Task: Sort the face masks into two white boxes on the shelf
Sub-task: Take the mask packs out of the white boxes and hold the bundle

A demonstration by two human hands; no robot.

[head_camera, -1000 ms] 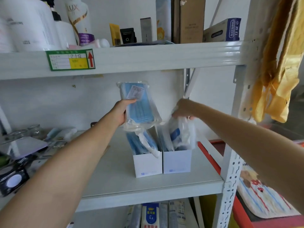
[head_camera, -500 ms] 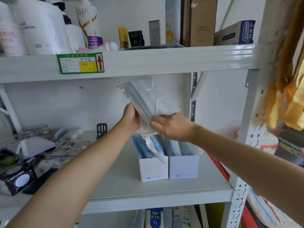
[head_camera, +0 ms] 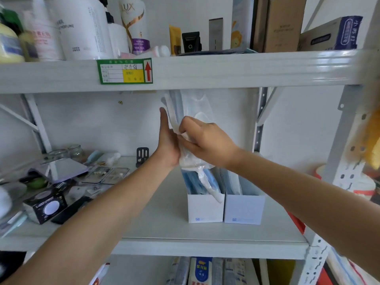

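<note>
Two white boxes stand side by side on the middle shelf point(head_camera: 156, 227). The left box point(head_camera: 205, 208) holds blue masks in clear wrap; the right box point(head_camera: 243, 209) holds flat mask packs. Above them I hold a clear-wrapped pack of face masks point(head_camera: 190, 108) upright and edge-on, just under the upper shelf. My left hand point(head_camera: 168, 140) presses flat against its left side. On its right side, my right hand point(head_camera: 205, 138) pinches the wrapping near the bottom. The pack's lower end hangs just over the left box.
Bottles, tubes and cartons line the upper shelf point(head_camera: 226, 68), which bears a green label point(head_camera: 125, 71). Jars, a tilted mirror point(head_camera: 65, 169), a black box point(head_camera: 44, 206) and small clutter fill the shelf's left part. A yellow cloth point(head_camera: 373, 136) hangs at the right post.
My right hand left the right box and came across to grip the pack. The pack turned from face-on to edge-on and rose towards the upper shelf.
</note>
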